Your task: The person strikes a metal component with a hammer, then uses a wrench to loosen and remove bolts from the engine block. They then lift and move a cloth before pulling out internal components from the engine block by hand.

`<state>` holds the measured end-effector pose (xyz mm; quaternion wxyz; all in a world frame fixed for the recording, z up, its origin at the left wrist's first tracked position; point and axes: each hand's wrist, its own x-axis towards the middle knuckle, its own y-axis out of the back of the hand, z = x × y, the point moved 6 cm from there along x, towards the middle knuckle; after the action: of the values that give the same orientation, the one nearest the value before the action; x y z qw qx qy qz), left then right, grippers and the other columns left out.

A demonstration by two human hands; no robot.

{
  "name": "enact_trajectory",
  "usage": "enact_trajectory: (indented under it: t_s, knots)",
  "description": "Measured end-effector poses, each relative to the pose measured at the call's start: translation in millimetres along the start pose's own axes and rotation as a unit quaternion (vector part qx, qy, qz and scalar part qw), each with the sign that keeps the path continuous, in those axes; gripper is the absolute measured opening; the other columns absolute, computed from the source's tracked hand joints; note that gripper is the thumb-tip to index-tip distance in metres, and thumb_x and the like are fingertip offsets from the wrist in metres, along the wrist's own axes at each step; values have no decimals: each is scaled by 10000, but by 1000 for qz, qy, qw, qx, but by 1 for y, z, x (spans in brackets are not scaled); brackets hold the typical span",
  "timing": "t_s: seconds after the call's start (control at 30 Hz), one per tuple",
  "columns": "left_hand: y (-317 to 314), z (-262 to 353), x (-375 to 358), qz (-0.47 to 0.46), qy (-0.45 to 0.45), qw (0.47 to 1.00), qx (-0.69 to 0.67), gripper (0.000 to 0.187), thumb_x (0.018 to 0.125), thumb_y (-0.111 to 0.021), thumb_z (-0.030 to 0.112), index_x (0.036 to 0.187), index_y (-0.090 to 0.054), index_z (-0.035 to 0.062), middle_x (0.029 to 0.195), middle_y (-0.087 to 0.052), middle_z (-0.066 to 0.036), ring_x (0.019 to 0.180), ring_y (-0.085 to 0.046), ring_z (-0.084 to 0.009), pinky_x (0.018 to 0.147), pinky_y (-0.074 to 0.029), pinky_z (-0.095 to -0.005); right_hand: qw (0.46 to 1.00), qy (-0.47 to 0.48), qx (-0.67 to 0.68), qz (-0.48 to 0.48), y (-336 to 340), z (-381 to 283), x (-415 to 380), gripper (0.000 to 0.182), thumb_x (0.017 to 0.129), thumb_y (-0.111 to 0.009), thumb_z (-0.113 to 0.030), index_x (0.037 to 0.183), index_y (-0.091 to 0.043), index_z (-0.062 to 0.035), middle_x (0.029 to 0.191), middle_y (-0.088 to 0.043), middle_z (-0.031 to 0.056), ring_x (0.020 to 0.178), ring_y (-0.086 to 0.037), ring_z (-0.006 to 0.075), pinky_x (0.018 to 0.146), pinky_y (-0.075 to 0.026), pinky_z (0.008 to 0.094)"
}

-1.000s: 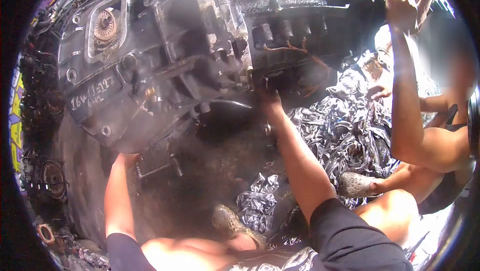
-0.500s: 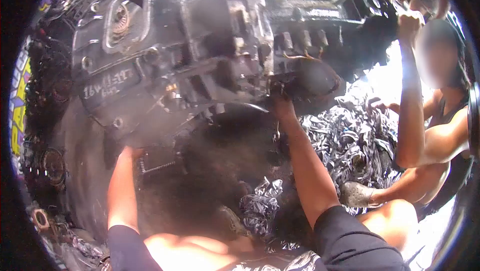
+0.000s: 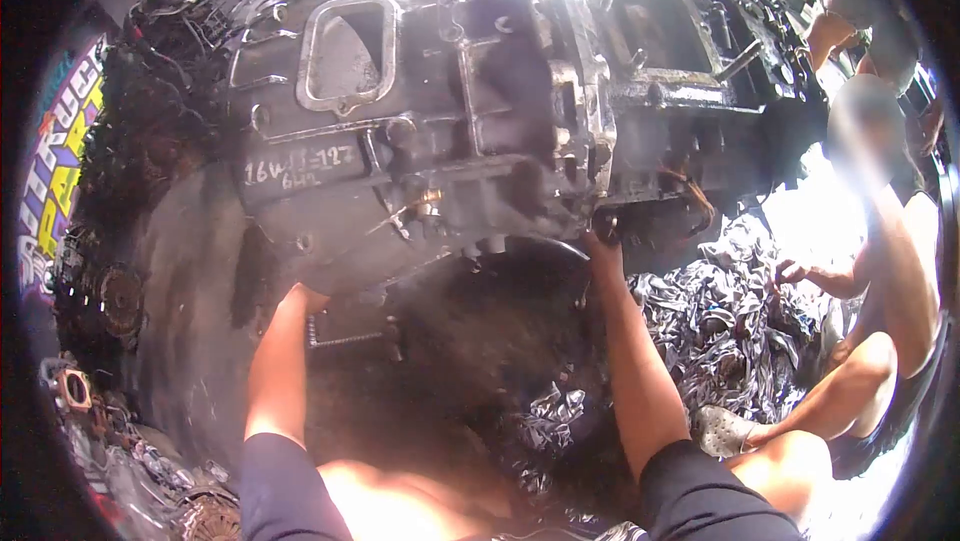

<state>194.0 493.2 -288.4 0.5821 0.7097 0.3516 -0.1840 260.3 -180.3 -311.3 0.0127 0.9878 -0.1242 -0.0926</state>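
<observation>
A big, greasy black gearbox housing point(image 3: 470, 131) fills the upper middle of the head view, with white chalk marks on its side and a rectangular opening on top. My left hand point(image 3: 300, 298) presses up against its lower left edge, fingers hidden under the casing. My right hand point(image 3: 603, 241) grips the underside near the flange where the two casing halves meet. Another person sits at the right, one hand point(image 3: 795, 272) resting over the rag pile, the other arm raised toward the housing's far end.
A heap of black-and-white cloth scraps point(image 3: 720, 331) lies under and right of the housing. Oily parts and gears point(image 3: 105, 301) crowd the left edge. The other person's shoe point(image 3: 722, 429) is close to my right knee. The ground below is dark and greasy.
The housing has shifted right and up in view and rolled, its side opening now facing the camera. Both my hands stayed on its underside. The other person's raised arm moved up and away.
</observation>
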Motion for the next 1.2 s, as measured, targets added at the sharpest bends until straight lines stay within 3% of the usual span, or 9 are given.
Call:
enact_trajectory:
  t_s: [0.13, 0.23, 0.3, 0.4, 0.77, 0.9, 0.97, 1.03, 1.2]
  knots:
    - [1, 4, 3, 2, -5, 1000, 5, 433, 857, -653, 359, 1209, -727, 117, 1266, -701, -120, 1142, -674, -294, 998, -529, -421, 997, -54, 54, 32, 3, -4, -8, 394, 930, -680, -242, 1212, -613, 25, 1016, -692, 107, 908, -639, 226, 799, -516, 390]
    - [0, 3, 11, -34, 6, 998, 46, 427, 849, -656, 351, 1201, -734, 121, 1262, -704, -118, 1138, -678, -293, 997, -533, -422, 974, -93, 204, -29, -5, -13, -16, 402, 946, -674, -321, 1201, -610, -16, 977, -616, 42, 792, -583, 135, 608, -498, 305]
    - [1, 2, 11, -34, 2, 998, 54, 424, 844, -657, 346, 1195, -739, 124, 1260, -706, -116, 1136, -681, -293, 996, -535, -423, 991, -56, 124, -18, -4, -12, -12, 422, 941, -686, -313, 1216, -601, -4, 971, -614, 57, 778, -570, 132, 565, -462, 279]
    - [1, 9, 17, 74, -46, 995, -42, 429, 904, -586, 389, 1228, -718, 141, 1292, -684, -131, 1185, -659, -304, 1015, -527, -418, 992, 48, 112, 21, -3, 0, 2, 344, 940, -672, -166, 1224, -609, 18, 968, -683, 34, 889, -600, 124, 785, -496, 296]
    - [-9, 20, 53, 134, -105, 984, -51, 551, 925, -532, 510, 1327, -639, 148, 1376, -611, -157, 1304, -556, -349, 1069, -480, -437, 998, 6, 66, -9, -2, 4, 7, 191, 928, -681, -154, 1060, -686, -18, 934, -682, 16, 806, -605, 146, 701, -490, 330]
    - [0, 24, 26, 123, -94, 986, -60, 551, 905, -579, 506, 1314, -649, 144, 1345, -631, -169, 1275, -581, -358, 1054, -489, -443, 992, 75, 100, 11, -2, -24, -8, 131, 890, -678, -122, 992, -668, -39, 929, -659, 17, 818, -607, 166, 713, -491, 344]
    - [-15, 12, 49, 162, -129, 977, -42, 530, 884, -622, 463, 1294, -663, 130, 1324, -647, -171, 1250, -602, -351, 1039, -500, -440, 980, 165, 113, -17, -1, 35, 31, 156, 881, -680, -126, 1012, -670, -42, 936, -667, 31, 853, -617, 187, 745, -497, 363]
    - [-28, 3, 69, 185, -150, 971, -31, 516, 868, -656, 432, 1281, -674, 124, 1307, -660, -172, 1232, -619, -344, 1028, -507, -436, 971, -33, 235, -21, -4, -13, -13, 251, 881, -697, -178, 1086, -680, -35, 952, -684, 58, 919, -631, 217, 813, -497, 386]
    - [-31, 6, 79, 159, -152, 972, -89, 493, 889, -675, 446, 1292, -680, 163, 1301, -678, -140, 1245, -623, -303, 1039, -500, -414, 997, 26, 72, 23, -4, -22, -11, 271, 947, -662, -171, 1182, -661, -35, 1023, -684, 50, 971, -615, 169, 879, -471, 331]
